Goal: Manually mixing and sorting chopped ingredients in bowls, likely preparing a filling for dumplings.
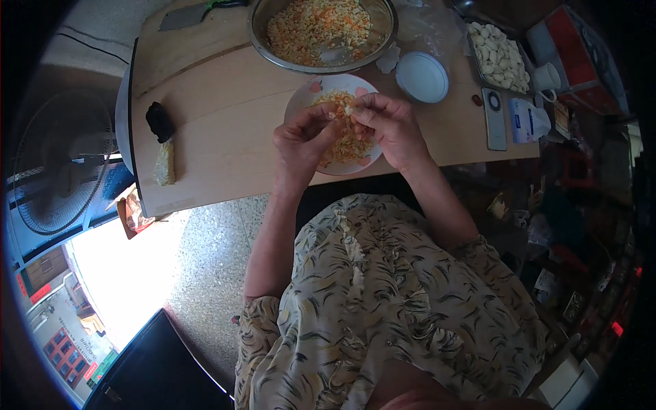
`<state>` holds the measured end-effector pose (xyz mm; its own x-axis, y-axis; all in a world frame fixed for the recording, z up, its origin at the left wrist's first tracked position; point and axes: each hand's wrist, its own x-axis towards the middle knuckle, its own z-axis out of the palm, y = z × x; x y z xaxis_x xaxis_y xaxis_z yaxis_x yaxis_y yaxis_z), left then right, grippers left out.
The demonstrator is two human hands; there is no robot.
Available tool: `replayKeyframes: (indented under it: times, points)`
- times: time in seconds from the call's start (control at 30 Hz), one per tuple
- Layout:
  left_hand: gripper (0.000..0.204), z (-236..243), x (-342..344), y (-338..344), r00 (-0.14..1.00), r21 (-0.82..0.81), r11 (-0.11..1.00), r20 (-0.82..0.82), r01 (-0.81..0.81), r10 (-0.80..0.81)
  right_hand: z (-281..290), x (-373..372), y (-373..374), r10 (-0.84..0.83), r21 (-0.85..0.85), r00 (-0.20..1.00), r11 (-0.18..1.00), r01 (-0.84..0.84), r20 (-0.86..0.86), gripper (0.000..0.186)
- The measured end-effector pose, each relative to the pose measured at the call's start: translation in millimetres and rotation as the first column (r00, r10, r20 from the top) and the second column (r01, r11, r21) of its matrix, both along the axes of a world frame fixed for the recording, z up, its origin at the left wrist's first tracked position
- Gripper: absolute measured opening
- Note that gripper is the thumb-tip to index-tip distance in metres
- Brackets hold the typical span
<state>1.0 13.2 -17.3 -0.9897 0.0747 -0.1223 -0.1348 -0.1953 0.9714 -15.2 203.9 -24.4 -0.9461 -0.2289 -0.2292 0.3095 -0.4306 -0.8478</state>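
Note:
My left hand (309,140) and my right hand (388,130) are raised over a white plate with pink fruit motifs (311,91), fingertips curled close together. Between them is a small whitish piece (348,111) with orange bits around it, its exact kind unclear; both hands pinch at it. Loose yellow and orange chopped food (342,150) lies on the plate beneath my fingers, partly hidden by them. Just behind the plate sits a large steel bowl (257,34) of similar chopped mixture, and a white shallow dish (422,76) is at its right.
A tray of pale dumplings (499,58), a phone (495,126), a tissue pack (526,119) and a mug (547,77) are at the right. A cleaver (179,19), a board (171,58) and a black bundle (159,121) are at the left, beside a fan (61,171).

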Motion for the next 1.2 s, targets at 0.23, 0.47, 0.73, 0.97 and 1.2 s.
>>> replayKeyframes:
  times: [0.23,0.47,0.73,0.97,1.2]
  points:
    - [0.019,1.0,-1.0,5.1,0.996,-0.191,0.981,-0.094,-0.024,0.006,-2.6,0.5,-3.2,-0.017,0.019,0.999,1.000,0.016,0.047,0.012]
    - [0.010,-0.3,-2.7,-1.7,0.972,-0.394,0.919,-0.222,-0.016,-0.078,-0.6,-5.1,1.4,0.107,0.150,0.994,0.983,-0.104,-0.011,0.009]
    - [0.012,5.0,-8.3,-12.4,0.934,-0.560,0.828,-0.289,0.015,-0.212,-4.3,-7.8,-4.0,0.273,0.382,0.948,0.903,-0.195,-0.162,0.010]
    - [0.014,11.4,12.4,-24.6,0.958,-0.667,0.730,-0.279,-0.146,-0.064,10.5,-10.6,14.3,0.139,0.662,0.923,0.735,0.147,-0.359,0.014]
    - [0.018,11.7,26.2,-12.9,0.906,-0.776,0.581,-0.397,-0.246,-0.145,-4.9,-2.3,10.1,0.359,0.878,0.848,0.424,0.223,-0.389,0.022]
